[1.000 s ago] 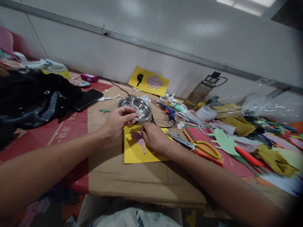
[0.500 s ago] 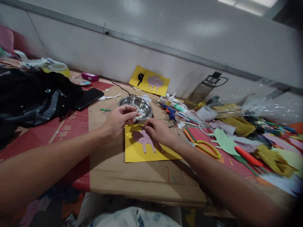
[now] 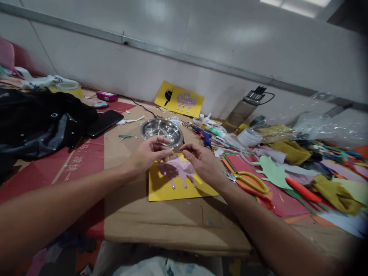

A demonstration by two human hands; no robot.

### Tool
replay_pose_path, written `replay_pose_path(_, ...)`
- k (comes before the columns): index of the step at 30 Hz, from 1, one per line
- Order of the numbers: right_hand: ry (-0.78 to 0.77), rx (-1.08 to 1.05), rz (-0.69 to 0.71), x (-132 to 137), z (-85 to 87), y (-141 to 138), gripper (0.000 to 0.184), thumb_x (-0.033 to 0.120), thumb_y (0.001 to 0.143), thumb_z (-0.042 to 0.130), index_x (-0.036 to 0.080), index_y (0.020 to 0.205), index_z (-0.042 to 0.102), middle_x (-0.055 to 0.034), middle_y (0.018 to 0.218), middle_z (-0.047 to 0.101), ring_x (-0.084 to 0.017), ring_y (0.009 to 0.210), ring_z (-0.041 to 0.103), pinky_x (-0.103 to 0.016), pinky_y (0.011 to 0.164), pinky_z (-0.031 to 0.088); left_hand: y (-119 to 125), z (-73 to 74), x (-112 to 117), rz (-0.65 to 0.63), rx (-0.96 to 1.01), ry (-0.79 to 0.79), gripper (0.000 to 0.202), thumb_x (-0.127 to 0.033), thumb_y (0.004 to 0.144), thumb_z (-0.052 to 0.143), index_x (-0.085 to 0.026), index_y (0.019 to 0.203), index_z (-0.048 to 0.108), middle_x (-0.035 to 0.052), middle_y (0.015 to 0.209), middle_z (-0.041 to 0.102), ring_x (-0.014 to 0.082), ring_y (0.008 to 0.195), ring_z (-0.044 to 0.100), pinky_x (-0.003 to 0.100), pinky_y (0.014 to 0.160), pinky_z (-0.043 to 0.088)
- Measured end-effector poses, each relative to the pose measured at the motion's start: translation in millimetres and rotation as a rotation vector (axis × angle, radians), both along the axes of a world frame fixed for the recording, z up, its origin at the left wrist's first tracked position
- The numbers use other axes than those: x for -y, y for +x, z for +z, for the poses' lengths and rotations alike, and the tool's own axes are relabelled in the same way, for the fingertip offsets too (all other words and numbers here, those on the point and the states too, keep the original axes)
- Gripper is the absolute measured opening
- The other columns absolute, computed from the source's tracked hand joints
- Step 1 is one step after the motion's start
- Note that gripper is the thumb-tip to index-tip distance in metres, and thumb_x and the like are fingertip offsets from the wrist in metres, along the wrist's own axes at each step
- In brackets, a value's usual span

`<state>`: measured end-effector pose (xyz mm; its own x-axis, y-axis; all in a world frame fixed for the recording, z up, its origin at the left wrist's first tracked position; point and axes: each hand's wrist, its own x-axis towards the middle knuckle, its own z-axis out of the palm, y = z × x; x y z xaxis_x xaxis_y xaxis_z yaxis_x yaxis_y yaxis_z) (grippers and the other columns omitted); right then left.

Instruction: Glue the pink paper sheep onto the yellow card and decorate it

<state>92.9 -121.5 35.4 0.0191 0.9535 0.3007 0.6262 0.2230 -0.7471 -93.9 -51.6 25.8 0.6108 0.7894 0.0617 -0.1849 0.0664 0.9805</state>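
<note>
My left hand point(image 3: 148, 153) is held just in front of a steel bowl point(image 3: 145, 125), thumb and fingers closed in a pinch. A tiny pale thing seems to be at its fingertips, too small to name. Opposite it, my right hand point(image 3: 202, 163) is also pinched above the yellow card point(image 3: 161, 193); whatever is between those fingers does not show. On the card lies a lilac paper cutout point(image 3: 179, 172) with legs hanging down, small pale dots at their ends. Small clear and whitish bits lie in the bowl.
Decorated yellow cards point(image 3: 189, 102) lean against the wall. Right of my hands are a glue gun point(image 3: 205, 138), yellow-handled scissors point(image 3: 250, 181), a bottle point(image 3: 241, 113) and coloured paper scraps point(image 3: 268, 170). At left lie black cloth point(image 3: 37, 122) and a phone point(image 3: 105, 123).
My left hand has moved back from over the bowl towards the card. My right hand has lifted off the cutout, up and to the right, bringing its fingertips near the left hand's.
</note>
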Motion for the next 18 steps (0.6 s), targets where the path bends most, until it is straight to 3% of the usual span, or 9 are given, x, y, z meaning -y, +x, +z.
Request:
replay_pose_path(5, 0.004, 0.058, 0.047, 6.7, -1.0, -9.2, 0.02, 0.029, 0.091, 0.049, 0.017, 0.098, 0.064, -0.0058, 0.095, 0.068, -0.017, 0.086, 0.06, -0.03, 0.076, 0.044, 2.5, -1.3, 7.3, -0.11, -0.036, -0.029, 0.041, -0.022, 0.071, 0.074, -0.016, 0.106, 0.054, 0.0014, 0.082, 0.067, 0.0115, 0.066, 0.063, 0.025, 0.06, 0.052)
replay_pose_path(10, 0.044, 0.125, 0.024, 9.3, -0.7, -12.6, 0.013, 0.022, 0.089, 0.055, 0.016, 0.092, 0.066, -0.0052, 0.089, 0.07, -0.017, 0.082, 0.06, -0.029, 0.073, 0.043, 4.6, -3.0, 11.0, -0.143, -0.06, 0.039, 0.038, -0.016, 0.073, 0.071, -0.016, 0.107, 0.055, 0.0031, 0.087, 0.067, 0.0137, 0.079, 0.066, 0.026, 0.068, 0.053)
replay_pose_path(18, 0.176, 0.183, -0.003, 15.6, -1.3, -15.1, 0.005, 0.015, 0.084, 0.06, 0.018, 0.083, 0.063, -0.0018, 0.079, 0.066, -0.014, 0.073, 0.057, -0.026, 0.067, 0.042, 6.4, -3.9, 12.1, -0.112, -0.108, 0.011, 0.038, -0.024, 0.076, 0.07, -0.016, 0.109, 0.053, 0.0043, 0.087, 0.067, 0.0131, 0.068, 0.065, 0.024, 0.059, 0.052)
